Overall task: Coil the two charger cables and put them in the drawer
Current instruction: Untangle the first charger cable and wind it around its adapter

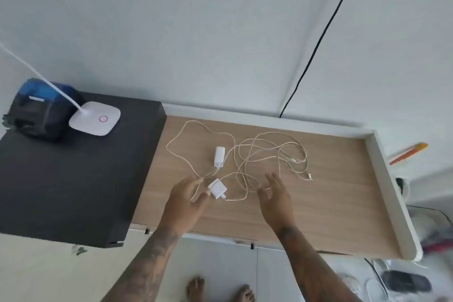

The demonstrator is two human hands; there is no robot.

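Observation:
Two white charger cables [269, 152] lie tangled in loose loops on the wooden desktop [331, 203]. One white plug adapter [219, 155] lies near the middle, a second adapter [218, 189] lies closer to me. My left hand [186, 200] hovers just left of the nearer adapter, fingers straight, with a cable strand by its fingertips. My right hand [275, 197] hovers open to the right of that adapter, over cable loops. Neither hand grips anything.
A black cabinet top [61, 179] on the left carries a white lamp base [95, 117] and a blue-black device [41, 108]. The desk has a raised white rim [389, 191]. A black wire [318, 41] runs up the wall. My bare feet [220, 289] show below.

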